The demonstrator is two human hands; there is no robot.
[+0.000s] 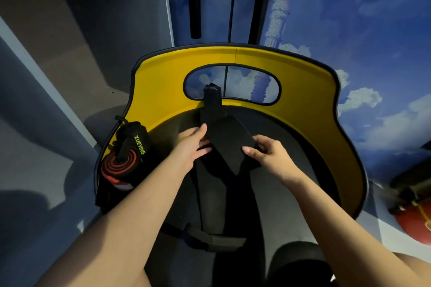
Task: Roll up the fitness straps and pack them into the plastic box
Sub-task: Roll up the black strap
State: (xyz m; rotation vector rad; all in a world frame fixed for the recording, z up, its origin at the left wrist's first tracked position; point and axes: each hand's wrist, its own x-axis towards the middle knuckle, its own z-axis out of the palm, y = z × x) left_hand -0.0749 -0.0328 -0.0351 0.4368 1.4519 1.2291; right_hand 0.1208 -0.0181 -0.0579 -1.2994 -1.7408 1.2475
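Head view, looking down at a seat w/ a yellow curved back (303, 72) and a dark seat pad (284, 147).

Black strap (227, 140) lies flat across the middle of the seat pad, btwn both hands. Its wide padded end points down toward the person; its narrow end (211, 98) runs up to the oval cutout (247, 84) in the seat back and stands up there at the cutout's lower edge.

Left hand (193, 142) sits at the strap's left edge, fingers mostly straight and tucked at or under the edge, thumb up along the side. Touching, but can't tell if it really grips.

Right hand (268, 151) is at the strap's right lower edge, thumb on top and fingers curled beneath, pinching the strap.

Rolled strap (127, 154), black w/ red spiral end and green "XUEYING" lettering, rests at the seat's left rim, well left of the left hand, touched by neither hand.

More dark webbing (214, 240) crosses the lower seat near the person's forearms.

Red round object (415, 223) at far right on the floor, partly cut off. Blue cloud-print wall (349, 7) behind the seat.
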